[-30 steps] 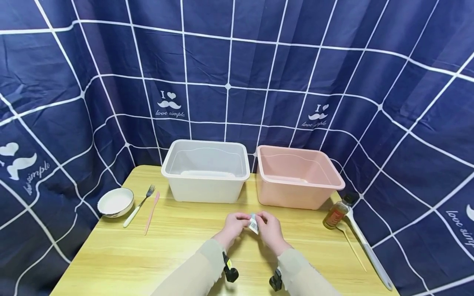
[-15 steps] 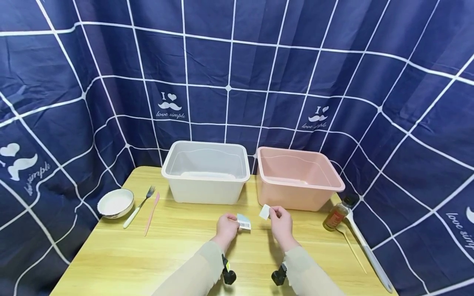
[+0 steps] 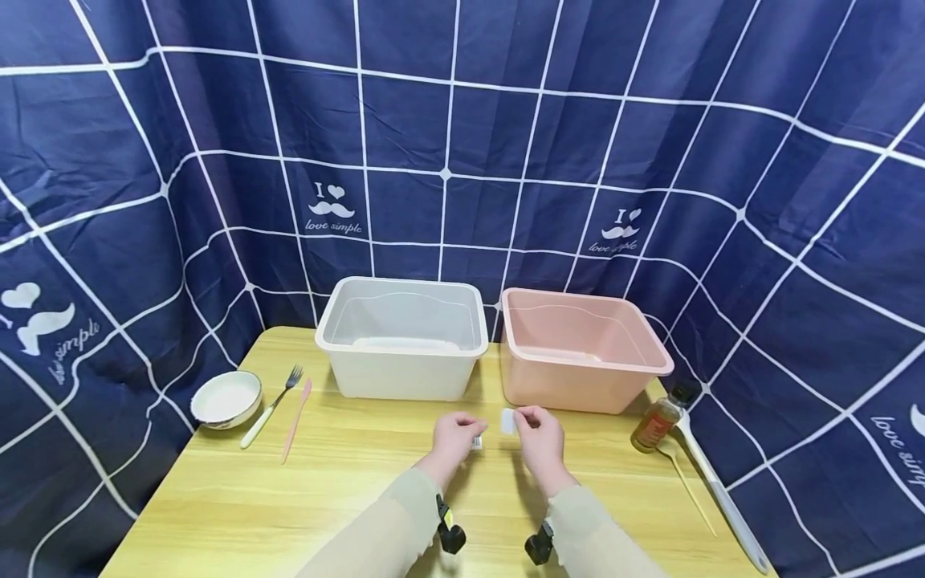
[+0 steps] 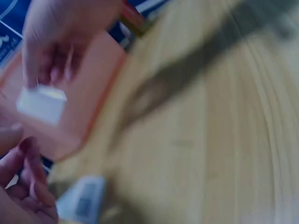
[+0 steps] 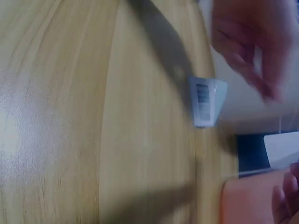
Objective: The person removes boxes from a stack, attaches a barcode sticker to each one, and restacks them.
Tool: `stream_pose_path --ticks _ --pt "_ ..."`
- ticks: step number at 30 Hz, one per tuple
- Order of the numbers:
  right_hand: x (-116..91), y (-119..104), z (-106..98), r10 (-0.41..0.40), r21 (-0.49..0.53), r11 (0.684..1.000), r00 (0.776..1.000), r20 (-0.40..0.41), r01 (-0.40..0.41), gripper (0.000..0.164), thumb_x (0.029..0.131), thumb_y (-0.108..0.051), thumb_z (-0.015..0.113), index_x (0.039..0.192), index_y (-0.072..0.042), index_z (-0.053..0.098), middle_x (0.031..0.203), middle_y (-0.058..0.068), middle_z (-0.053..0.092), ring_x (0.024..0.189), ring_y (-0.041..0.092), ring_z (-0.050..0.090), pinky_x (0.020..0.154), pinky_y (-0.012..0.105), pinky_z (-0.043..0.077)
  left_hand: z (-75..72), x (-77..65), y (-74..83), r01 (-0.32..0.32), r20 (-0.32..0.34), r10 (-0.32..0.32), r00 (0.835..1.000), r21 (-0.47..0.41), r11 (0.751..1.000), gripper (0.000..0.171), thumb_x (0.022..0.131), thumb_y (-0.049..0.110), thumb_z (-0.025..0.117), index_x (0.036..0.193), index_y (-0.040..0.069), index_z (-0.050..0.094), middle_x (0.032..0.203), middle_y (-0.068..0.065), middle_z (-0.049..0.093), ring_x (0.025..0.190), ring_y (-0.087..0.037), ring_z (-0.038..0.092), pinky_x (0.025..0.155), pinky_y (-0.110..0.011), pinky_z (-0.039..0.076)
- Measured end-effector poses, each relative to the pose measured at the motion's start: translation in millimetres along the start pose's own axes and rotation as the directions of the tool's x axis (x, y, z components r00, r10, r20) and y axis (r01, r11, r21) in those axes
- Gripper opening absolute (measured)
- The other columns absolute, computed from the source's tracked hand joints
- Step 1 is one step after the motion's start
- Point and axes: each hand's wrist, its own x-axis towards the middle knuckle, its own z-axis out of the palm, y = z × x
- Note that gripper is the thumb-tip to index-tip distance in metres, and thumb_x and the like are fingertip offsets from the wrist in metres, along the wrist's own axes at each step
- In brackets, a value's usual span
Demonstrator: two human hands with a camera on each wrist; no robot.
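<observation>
My right hand pinches a small white rectangular piece by its edge; the piece appears pale and flat, its kind unclear. My left hand hovers to its left, thumb and forefinger bent towards each other with nothing seen between their tips. Beneath the left hand is a small white and light-blue packet with a barcode, mostly hidden in the head view. In the right wrist view it shows apart from the left fingertips. The left wrist view is blurred, with the packet just beside the left fingers.
A white bin and a pink bin stand at the back. On the left lie a bowl, a fork and a pink knife. A bottle, a yellow spoon and a long-handled utensil are on the right.
The hands first met at the packet, then parted, the white piece in the right hand and the packet in the left. Now they are closer again, the left fingertips off the packet.
</observation>
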Motion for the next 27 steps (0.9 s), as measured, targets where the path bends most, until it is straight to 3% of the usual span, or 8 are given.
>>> stream_pose_path --ticks 3,6,12,17,19,21,24,27 --pt "-5 -4 4 -0.088 -0.046 0.995 0.996 0.02 0.089 0.004 0.09 -0.003 0.069 0.088 -0.002 0.072 0.084 0.005 0.063 0.077 0.019 0.057 0.066 0.028 0.048 6.3 -1.3 13.4 0.057 0.073 -0.049 0.996 -0.12 0.991 0.018 0.085 0.014 0.076 0.085 -0.003 0.075 0.074 -0.01 0.07 0.066 -0.017 0.06 0.066 -0.035 0.053" --pt "-10 -6 8 -0.226 -0.105 0.968 0.973 0.044 0.229 0.002 0.089 -0.004 0.072 0.088 -0.005 0.074 0.084 0.001 0.061 0.078 0.019 0.057 0.068 0.032 0.05 8.1 -4.0 24.8 0.129 0.088 -0.113 0.99 -0.192 0.973 0.021 0.087 0.016 0.075 0.086 -0.005 0.074 0.074 -0.012 0.07 0.062 -0.014 0.058 0.068 -0.034 0.053" --pt "-15 0 9 -0.503 -0.236 0.831 0.862 0.067 0.504 0.012 0.08 0.0 0.079 0.091 -0.006 0.076 0.083 -0.002 0.06 0.083 0.018 0.055 0.071 0.036 0.048 7.1 -7.6 34.2 0.176 0.082 -0.161 0.984 -0.223 0.959 0.011 0.085 0.001 0.069 0.089 -0.009 0.073 0.072 -0.009 0.069 0.059 -0.009 0.057 0.063 -0.025 0.05" --pt "-15 6 7 -0.575 -0.272 0.767 0.811 0.11 0.581 0.017 0.078 0.001 0.08 0.093 -0.008 0.077 0.084 -0.002 0.059 0.084 0.018 0.054 0.073 0.035 0.047 7.3 -6.0 32.9 0.166 0.069 -0.156 0.985 -0.19 0.968 0.008 0.081 -0.007 0.065 0.086 -0.011 0.07 0.07 -0.005 0.065 0.063 -0.012 0.058 0.07 -0.032 0.054" --pt "-15 7 6 -0.571 -0.264 0.769 0.811 0.125 0.582 0.017 0.078 0.001 0.08 0.092 -0.008 0.077 0.086 -0.001 0.06 0.085 0.019 0.055 0.075 0.036 0.048 7.2 -5.3 32.1 0.168 0.061 -0.16 0.985 -0.175 0.97 0.005 0.081 -0.008 0.065 0.082 -0.009 0.07 0.07 -0.004 0.064 0.066 -0.015 0.059 0.074 -0.037 0.055" --pt "-15 5 5 -0.549 -0.255 0.786 0.825 0.133 0.563 0.015 0.079 -0.001 0.08 0.092 -0.007 0.076 0.087 0.0 0.06 0.087 0.02 0.056 0.076 0.038 0.049 6.8 -4.8 31.2 0.166 0.052 -0.16 0.986 -0.156 0.974 0.005 0.082 -0.007 0.067 0.078 -0.005 0.069 0.07 -0.004 0.063 0.069 -0.018 0.061 0.077 -0.041 0.055" --pt "-13 3 1 -0.435 -0.211 0.868 0.893 0.119 0.451 0.013 0.084 -0.004 0.077 0.097 -0.003 0.074 0.093 0.007 0.062 0.091 0.027 0.057 0.08 0.044 0.049 5.7 -4.5 29.5 0.162 0.049 -0.157 0.986 -0.117 0.98 0.007 0.083 -0.004 0.069 0.077 -0.002 0.069 0.072 -0.004 0.063 0.073 -0.022 0.062 0.078 -0.043 0.054" --pt "-7 2 -5 -0.257 -0.148 0.951 0.961 0.101 0.27 0.021 0.088 -0.008 0.074 0.106 0.001 0.07 0.103 0.014 0.062 0.098 0.034 0.057 0.086 0.05 0.047 5.7 -4.3 27.4 0.124 0.074 -0.119 0.99 -0.069 0.99 0.005 0.083 -0.003 0.07 0.078 -0.003 0.068 0.071 -0.004 0.063 0.07 -0.02 0.06 0.068 -0.036 0.053"
